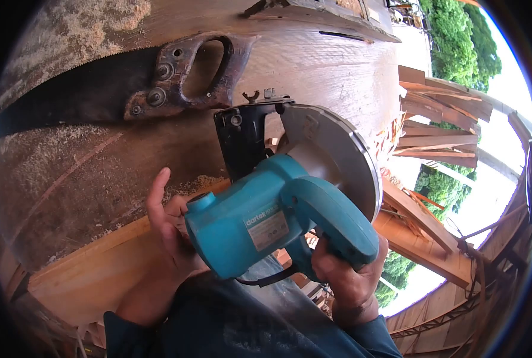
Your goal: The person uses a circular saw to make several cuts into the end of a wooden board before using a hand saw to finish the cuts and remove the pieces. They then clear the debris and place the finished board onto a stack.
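Observation:
A teal circular saw (242, 221) is held up in front of me, tilted, its grey blade guard (331, 149) to the right and its black base plate (239, 140) facing the bench. My right hand (349, 274) is wrapped round its rear handle. Beside the motor end is my left hand (173, 230), index finger stretched out and the other fingers loosely bent, partly hidden behind the housing. A black power cord (272, 277) loops below the saw. Just beyond it, a handsaw (176, 71) with a worn wooden grip lies flat.
Sawdust (93, 27) covers part of the wooden bench top (337, 65). A pale plank (99, 262) runs along the near side, under my left forearm. Stacked boards (439, 140) and a timber beam (421, 238) stand at the right, with trees behind.

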`<state>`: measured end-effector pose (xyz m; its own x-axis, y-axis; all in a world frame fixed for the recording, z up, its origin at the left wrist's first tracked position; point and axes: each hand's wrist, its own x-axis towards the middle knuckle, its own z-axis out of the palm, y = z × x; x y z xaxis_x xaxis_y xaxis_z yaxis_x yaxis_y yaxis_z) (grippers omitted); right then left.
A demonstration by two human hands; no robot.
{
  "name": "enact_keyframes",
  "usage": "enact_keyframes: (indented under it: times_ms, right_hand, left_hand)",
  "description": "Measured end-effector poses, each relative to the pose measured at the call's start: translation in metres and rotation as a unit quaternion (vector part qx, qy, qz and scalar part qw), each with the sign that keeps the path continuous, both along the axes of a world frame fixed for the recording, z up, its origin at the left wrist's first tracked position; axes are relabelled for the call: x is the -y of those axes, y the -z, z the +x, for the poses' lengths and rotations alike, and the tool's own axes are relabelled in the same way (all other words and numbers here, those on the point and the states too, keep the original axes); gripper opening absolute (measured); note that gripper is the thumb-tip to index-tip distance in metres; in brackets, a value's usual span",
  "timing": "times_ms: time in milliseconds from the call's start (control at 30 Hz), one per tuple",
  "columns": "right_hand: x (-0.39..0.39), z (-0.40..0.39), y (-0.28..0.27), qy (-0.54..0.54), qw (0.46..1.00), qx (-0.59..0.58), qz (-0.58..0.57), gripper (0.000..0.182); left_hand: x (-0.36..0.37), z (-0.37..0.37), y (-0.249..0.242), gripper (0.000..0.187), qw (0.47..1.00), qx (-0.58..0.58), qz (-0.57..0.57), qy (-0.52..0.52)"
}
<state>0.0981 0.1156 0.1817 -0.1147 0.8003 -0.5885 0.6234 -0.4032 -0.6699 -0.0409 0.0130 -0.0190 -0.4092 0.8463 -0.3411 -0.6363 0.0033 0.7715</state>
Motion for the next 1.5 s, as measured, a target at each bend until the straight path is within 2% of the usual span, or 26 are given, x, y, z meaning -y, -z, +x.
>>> enact_keyframes:
  times_ms: [33,233,333,400,500,600,700,733,800,867,933,1033,1133,1233,1267,1367,1433,1500]
  right_hand:
    - [0.0,0.001,0.002,-0.016,0.999,-0.028,0.013,0.028]
    - [0.025,0.012,-0.008,0.005,0.994,-0.001,0.105,0.029]
    - [0.037,0.073,-0.03,0.04,0.987,0.009,0.154,0.028]
    - [0.029,0.114,-0.047,0.051,0.983,0.024,0.174,0.023]
    - [-0.009,0.163,-0.056,-0.009,0.98,0.071,0.186,0.021]
    - [-0.064,0.197,-0.028,-0.142,0.943,0.083,0.288,0.025]
    - [-0.127,0.23,0.015,-0.265,0.884,0.116,0.368,0.032]
    - [-0.142,0.232,0.024,-0.262,0.886,0.121,0.362,0.033]
    - [-0.167,0.236,0.042,-0.268,0.882,0.122,0.368,0.034]
    - [-0.186,0.237,0.059,-0.283,0.87,0.112,0.388,0.035]
    - [-0.193,0.235,0.06,-0.287,0.866,0.099,0.396,0.035]
    - [-0.186,0.231,0.057,-0.295,0.87,0.112,0.378,0.031]
    - [-0.176,0.231,0.067,-0.306,0.861,0.128,0.386,0.027]
    - [-0.173,0.233,0.069,-0.306,0.849,0.134,0.409,0.028]
    - [-0.171,0.234,0.074,-0.303,0.844,0.141,0.42,0.037]
    - [-0.114,0.242,0.069,-0.198,0.724,0.098,0.653,0.053]
    - [-0.058,0.252,0.104,-0.197,0.816,-0.011,0.544,0.068]
    - [-0.002,0.254,0.142,-0.227,0.907,-0.016,0.355,0.068]
  left_hand:
    - [-0.001,0.0,0.001,0.092,1.0,-0.02,0.001,0.0]
    - [0.006,0.0,0.015,0.068,0.986,-0.162,0.031,0.006]
    - [-0.001,0.005,0.017,0.051,0.963,-0.263,0.048,-0.031]
    - [0.0,0.005,0.016,0.047,0.94,-0.341,0.02,0.002]
    - [-0.005,0.009,-0.001,0.034,0.905,-0.425,-0.03,0.023]
    - [-0.005,0.015,-0.005,0.026,0.881,-0.467,-0.07,0.041]
    - [-0.02,0.033,0.001,0.028,0.787,-0.617,-0.014,-0.015]
    - [-0.025,0.043,0.005,0.035,0.767,-0.641,-0.028,0.013]
    - [-0.041,0.081,-0.004,0.052,0.688,-0.719,0.017,0.097]
    - [-0.061,0.135,-0.023,0.078,0.648,-0.734,0.016,0.204]
    - [-0.071,0.179,-0.017,0.1,0.625,-0.746,0.029,0.23]
    - [-0.083,0.198,-0.03,0.106,0.559,-0.751,-0.076,0.343]
    - [-0.083,0.197,-0.029,0.097,0.551,-0.761,-0.072,0.334]
    - [-0.089,0.186,-0.031,0.086,0.588,-0.737,0.008,0.332]
    - [-0.089,0.186,-0.034,0.08,0.59,-0.747,0.023,0.304]
    - [-0.091,0.175,-0.038,0.07,0.637,-0.717,0.053,0.278]
    - [-0.095,0.166,-0.024,0.061,0.665,-0.701,0.06,0.251]
    - [-0.101,0.157,-0.025,0.054,0.697,-0.679,0.044,0.225]
